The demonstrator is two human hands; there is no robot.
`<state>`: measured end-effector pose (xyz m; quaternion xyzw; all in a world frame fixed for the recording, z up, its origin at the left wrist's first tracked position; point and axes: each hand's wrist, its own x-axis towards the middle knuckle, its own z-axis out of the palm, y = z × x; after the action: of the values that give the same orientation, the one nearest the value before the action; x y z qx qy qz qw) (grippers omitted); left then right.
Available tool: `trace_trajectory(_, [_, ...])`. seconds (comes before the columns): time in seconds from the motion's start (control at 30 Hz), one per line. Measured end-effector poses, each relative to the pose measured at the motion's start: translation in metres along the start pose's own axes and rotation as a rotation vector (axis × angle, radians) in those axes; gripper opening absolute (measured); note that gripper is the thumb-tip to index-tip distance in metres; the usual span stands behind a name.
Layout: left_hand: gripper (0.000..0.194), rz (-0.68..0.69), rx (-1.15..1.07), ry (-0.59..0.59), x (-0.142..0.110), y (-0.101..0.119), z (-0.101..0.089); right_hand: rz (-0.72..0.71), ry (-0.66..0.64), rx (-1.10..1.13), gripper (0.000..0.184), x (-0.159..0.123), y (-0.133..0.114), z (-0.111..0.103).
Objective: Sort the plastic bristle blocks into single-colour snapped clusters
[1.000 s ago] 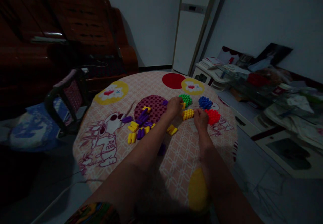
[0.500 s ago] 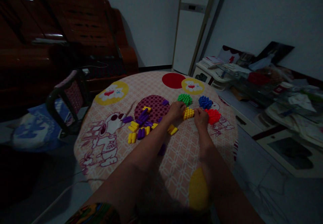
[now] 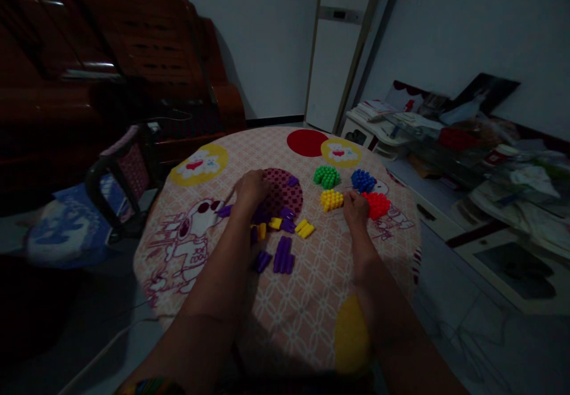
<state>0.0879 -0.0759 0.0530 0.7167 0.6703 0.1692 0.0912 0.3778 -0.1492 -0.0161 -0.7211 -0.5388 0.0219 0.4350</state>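
Note:
My left hand (image 3: 252, 192) is over the far side of the loose building blocks, at the tablecloth's dark red printed circle. Its fingers curl downward, and the hand hides whatever is under them. Loose purple blocks (image 3: 283, 255) and yellow blocks (image 3: 305, 228) lie around and to the right of my left forearm. My right hand (image 3: 355, 208) has its fingers pressed together at the right edge of a knobbly yellow block cluster (image 3: 332, 200), which rests on the cloth. Close beside that hand is a red cluster (image 3: 377, 205). Green (image 3: 326, 176) and blue (image 3: 363, 181) clusters sit just beyond.
The round table wears a patterned cloth (image 3: 312, 306). A chair (image 3: 127, 175) stands at its left, with a wooden sofa (image 3: 146, 56) behind. On the right a low cabinet (image 3: 481, 252) carries papers and clutter. A tall white unit (image 3: 332, 68) stands at the back.
My left hand has left the yellow cluster and moved left onto the loose blocks, uncovering purple ones near the middle. My right hand has stayed beside the yellow cluster.

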Motion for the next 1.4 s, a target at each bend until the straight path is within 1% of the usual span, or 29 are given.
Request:
trace_trajectory(0.07, [0.035, -0.12, 0.044, -0.058, -0.001, -0.016, -0.001, 0.001, -0.003, 0.002, 0.03, 0.0, 0.0, 0.0])
trace_trajectory(0.13, [0.03, -0.167, 0.059, -0.113, -0.002, -0.024, -0.001, 0.001, -0.003, -0.004, 0.029, 0.0, 0.0, 0.0])
trace_trajectory(0.2, [0.024, -0.166, 0.058, -0.141, -0.003, -0.025, -0.001, 0.0, 0.0, -0.01, 0.03, 0.001, 0.0, -0.001])
trace_trajectory(0.3, [0.021, -0.124, 0.053, -0.154, -0.004, -0.022, -0.002, -0.001, 0.003, -0.003, 0.03, 0.001, 0.0, 0.0])
trace_trajectory(0.4, [0.022, -0.075, 0.042, -0.101, -0.005, -0.017, -0.004, 0.006, 0.004, 0.01, 0.03, 0.001, 0.001, 0.0])
trace_trajectory(0.5, [0.025, 0.001, -0.031, -0.025, -0.008, -0.004, -0.004, 0.014, -0.002, 0.022, 0.03, 0.001, 0.001, 0.0])
trace_trajectory(0.6, [0.025, 0.136, -0.138, -0.019, -0.012, 0.024, 0.003, 0.003, -0.004, 0.027, 0.031, 0.001, 0.002, 0.0])
trace_trajectory(0.7, [0.026, 0.261, -0.2, -0.065, -0.018, 0.059, 0.017, -0.014, 0.006, 0.033, 0.03, 0.001, 0.003, 0.0])
trace_trajectory(0.8, [0.026, 0.283, -0.187, -0.145, -0.02, 0.086, 0.033, -0.013, 0.008, 0.03, 0.031, 0.001, 0.003, 0.001])
trace_trajectory(0.87, [0.025, 0.279, -0.173, -0.189, -0.02, 0.096, 0.041, -0.006, 0.006, 0.025, 0.031, 0.001, 0.004, 0.001])
trace_trajectory(0.97, [0.025, 0.28, -0.215, -0.237, -0.021, 0.1, 0.048, -0.007, 0.001, 0.017, 0.03, 0.001, 0.004, 0.001])
trace_trajectory(1.23, [0.034, 0.245, -0.395, -0.34, -0.027, 0.093, 0.053, 0.008, -0.004, 0.012, 0.029, 0.001, 0.003, 0.0])
trace_trajectory(1.33, [0.035, 0.248, -0.394, -0.317, -0.029, 0.093, 0.054, -0.002, -0.002, 0.019, 0.031, 0.001, 0.003, 0.0])
trace_trajectory(1.4, [0.036, 0.258, -0.374, -0.297, -0.031, 0.094, 0.051, 0.002, -0.003, 0.028, 0.031, 0.001, 0.003, 0.0])
